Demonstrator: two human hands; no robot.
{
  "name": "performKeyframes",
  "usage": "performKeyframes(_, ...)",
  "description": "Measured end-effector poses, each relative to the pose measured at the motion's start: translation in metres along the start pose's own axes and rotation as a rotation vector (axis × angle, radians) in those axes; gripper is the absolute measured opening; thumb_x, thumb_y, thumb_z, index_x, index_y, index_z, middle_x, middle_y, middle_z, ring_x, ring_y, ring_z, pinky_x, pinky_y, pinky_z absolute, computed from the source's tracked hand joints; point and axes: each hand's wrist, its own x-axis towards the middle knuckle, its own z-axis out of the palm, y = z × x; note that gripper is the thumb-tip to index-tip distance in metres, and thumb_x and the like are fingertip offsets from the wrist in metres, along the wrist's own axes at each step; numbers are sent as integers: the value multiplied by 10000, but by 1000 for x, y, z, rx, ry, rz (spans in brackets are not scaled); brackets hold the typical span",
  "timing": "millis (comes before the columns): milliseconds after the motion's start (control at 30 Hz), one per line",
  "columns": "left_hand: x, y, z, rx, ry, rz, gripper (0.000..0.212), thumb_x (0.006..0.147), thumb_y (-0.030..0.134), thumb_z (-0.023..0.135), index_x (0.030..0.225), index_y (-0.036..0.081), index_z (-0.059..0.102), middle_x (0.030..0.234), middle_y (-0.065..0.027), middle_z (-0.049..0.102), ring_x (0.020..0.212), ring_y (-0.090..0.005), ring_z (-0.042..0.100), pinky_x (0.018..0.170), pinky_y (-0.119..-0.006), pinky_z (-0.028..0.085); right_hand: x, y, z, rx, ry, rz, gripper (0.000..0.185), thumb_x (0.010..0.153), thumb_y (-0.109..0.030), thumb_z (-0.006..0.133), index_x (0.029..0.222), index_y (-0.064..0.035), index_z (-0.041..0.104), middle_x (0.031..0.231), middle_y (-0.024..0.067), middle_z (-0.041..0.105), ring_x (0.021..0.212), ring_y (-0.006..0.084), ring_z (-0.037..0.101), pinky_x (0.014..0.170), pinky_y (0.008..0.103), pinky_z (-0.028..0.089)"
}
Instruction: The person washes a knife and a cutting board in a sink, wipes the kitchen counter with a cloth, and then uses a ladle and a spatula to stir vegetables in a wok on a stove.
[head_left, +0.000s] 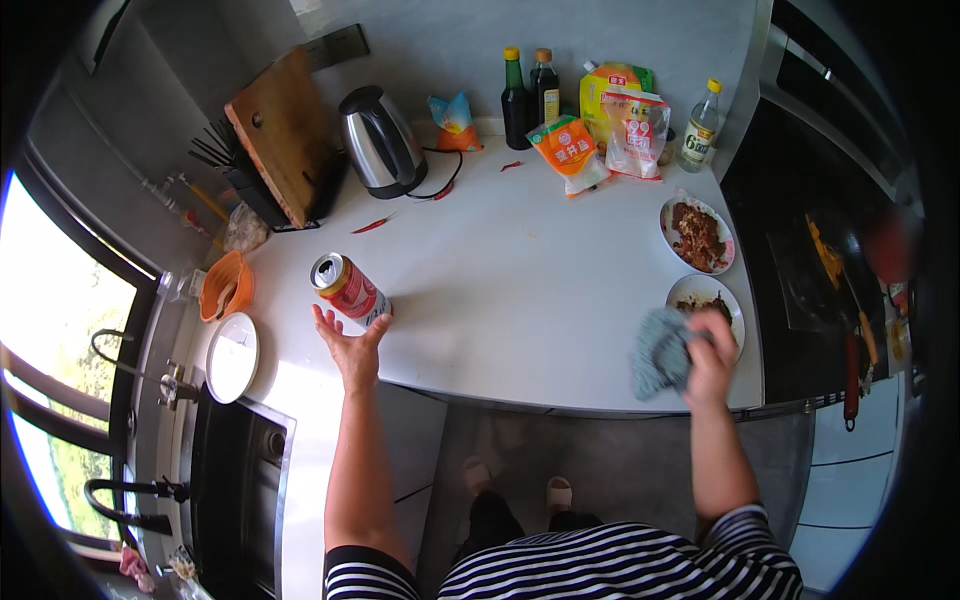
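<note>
My left hand (356, 352) is spread around the near side of a red and white beverage can (356, 292), fingers apart. The thumb overlaps the can's lower end; whether it touches cannot be told. The can stands on the white countertop (480, 315) with its top opened. On the right, my right hand (711, 360) grips a grey-green cloth (660, 356) above the counter, a little blurred. The cloth and hand partly cover a white plate of dark food (701, 296). Just beyond it is an oval dish of browned food (697, 236).
At the back stand an electric kettle (379, 142), a wooden cutting board (274, 127), sauce bottles (516, 105) and seasoning bags (568, 154). Red chilies (373, 224) lie about. A white plate (232, 356) sits by the sink (236, 495); a stove with a wok (817, 262) is right.
</note>
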Motion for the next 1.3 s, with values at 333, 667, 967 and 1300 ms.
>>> performKeyframes(333,48,1,15,-163,-275,115,612,548,114,740,1049,33,399,989,-80,499,888,-194,502,809,-324,416,158,172,154,-866,-197,-189,370,667,34,447,990,-96,574,952,144,497,910,306,479,769,385,406)
performKeyframes(667,40,2,-114,-253,-388,15,547,544,58,736,1025,20,479,985,-62,529,894,-157,520,797,-302,430,7,97,403,-337,-604,-224,191,627,-28,525,779,-104,613,840,120,524,854,293,505,769,372,412)
performKeyframes(967,-72,-1,-296,-10,95,18,743,500,-38,592,1208,5,370,1115,-131,495,1060,-260,474,927,-388,357,80,36,236,-605,-593,-39,166,612,11,502,760,-28,566,799,132,530,728,261,521,630,331,427)
performKeyframes(1300,-178,-10,-376,154,531,-58,808,564,114,701,1246,20,278,1155,-162,455,1079,-311,449,937,-425,343,-109,40,330,-735,-586,-272,269,661,-28,506,928,-3,483,892,214,446,824,371,476,703,440,401)
